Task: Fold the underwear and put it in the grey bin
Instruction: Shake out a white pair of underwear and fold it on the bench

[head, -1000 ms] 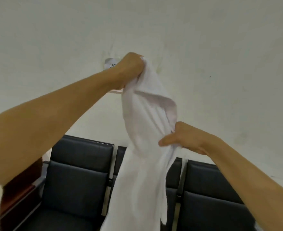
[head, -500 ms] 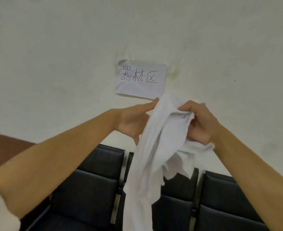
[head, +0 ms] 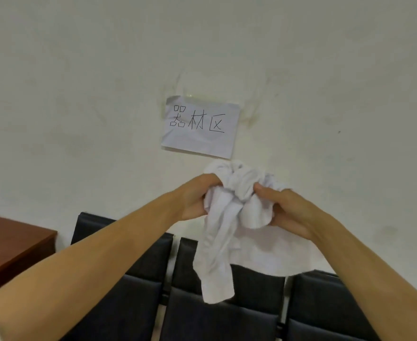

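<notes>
Where half a second ago held higher and partly across the paper sign's lower edge, white underwear now bunched lower, clear of the sign and just beneath it. Gathered more tightly into a crumpled wad at the top, with one long fold hanging down in front of the black chairs and a wider flap spreading to the right. Gripped on its left side by left hand, fingers curled into the cloth. Pinched on its right side by right hand, thumb pressed on the near face of the wad and fingers closed behind it. Both hands close together, raised in mid-air, forearms reaching in from the near edge. Fully visible now on the far off-white wall: paper sign, slightly creased, handwritten in black with the characters 器材区. Lower left, corner of a reddish-brown wooden surface, beside the leftmost chair back. Grey bin outside the view.
</notes>
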A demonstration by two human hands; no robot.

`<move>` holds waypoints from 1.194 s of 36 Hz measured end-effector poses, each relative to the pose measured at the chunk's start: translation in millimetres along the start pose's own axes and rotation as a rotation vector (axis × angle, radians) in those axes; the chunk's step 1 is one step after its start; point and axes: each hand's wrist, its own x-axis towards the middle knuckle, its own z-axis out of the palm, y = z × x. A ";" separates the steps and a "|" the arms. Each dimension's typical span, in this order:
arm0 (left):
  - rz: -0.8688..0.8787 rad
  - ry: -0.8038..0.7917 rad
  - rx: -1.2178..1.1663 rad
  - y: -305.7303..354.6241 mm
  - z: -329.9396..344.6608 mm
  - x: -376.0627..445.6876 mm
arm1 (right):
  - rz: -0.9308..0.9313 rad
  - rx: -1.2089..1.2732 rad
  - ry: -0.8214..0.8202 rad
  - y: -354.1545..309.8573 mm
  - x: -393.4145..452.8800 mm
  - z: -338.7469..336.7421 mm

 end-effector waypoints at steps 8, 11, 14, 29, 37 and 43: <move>0.195 -0.068 -0.113 3.1 18.1 16.2 | 0.044 -0.067 0.035 8.5 -0.5 1.8; 0.287 -0.054 -0.154 4.5 12.5 18.4 | 0.017 -0.008 0.257 4.5 4.0 -0.8; 0.297 -0.001 -0.256 13.3 0.7 19.0 | 0.031 0.077 0.348 -1.2 3.7 -16.8; 0.349 0.174 -0.215 27.0 -49.0 12.8 | 0.064 0.229 0.292 5.2 -14.1 -63.6; 0.360 0.294 -0.095 38.6 -52.4 3.5 | 0.226 -0.111 0.204 2.2 -31.0 -70.3; 0.318 0.208 0.106 38.5 -63.1 -0.3 | 0.324 -0.183 0.273 2.9 -34.0 -77.4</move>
